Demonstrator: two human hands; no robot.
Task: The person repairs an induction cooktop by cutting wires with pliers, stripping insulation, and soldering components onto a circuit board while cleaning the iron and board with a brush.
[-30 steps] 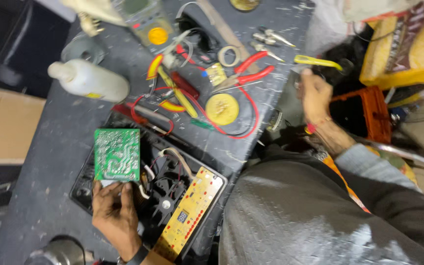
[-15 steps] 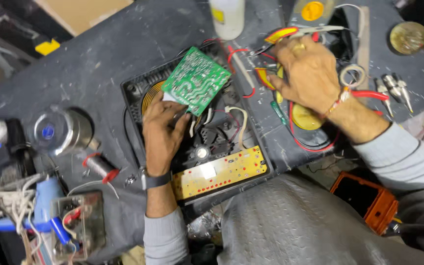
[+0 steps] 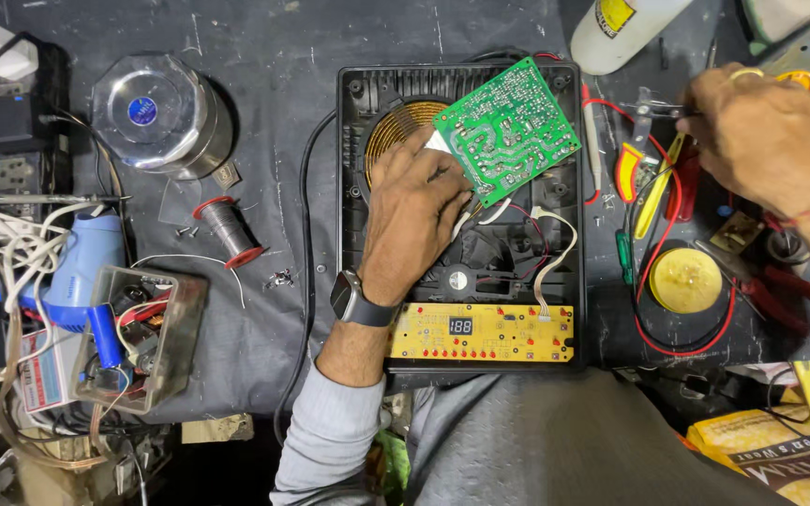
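An opened black induction cooker [image 3: 353, 169] lies on the bench with its copper coil [image 3: 396, 126], fan and yellow control board [image 3: 480, 333] exposed. My left hand [image 3: 414, 211], a dark watch on its wrist, holds a green circuit board [image 3: 508, 126] tilted up over the cooker, solder side showing, wires still attached. My right hand [image 3: 766, 136] is at the upper right over a pile of tools, fingers closed on a thin metal tool [image 3: 658, 111] that looks like tweezers.
Around the right hand lie red-handled pliers [image 3: 780, 281], a yellow screwdriver [image 3: 653, 201], a round yellow tin [image 3: 684, 279], a red wire loop and a white bottle [image 3: 625, 28]. On the left sit a shiny steel pot [image 3: 157, 112], a solder spool [image 3: 227, 230], a blue hot-air gun [image 3: 77, 272].
The view has swung to look straight down at the cooker. My left hand still holds the green board up. My right hand moved from beside the cooker out to the tool pile at right.
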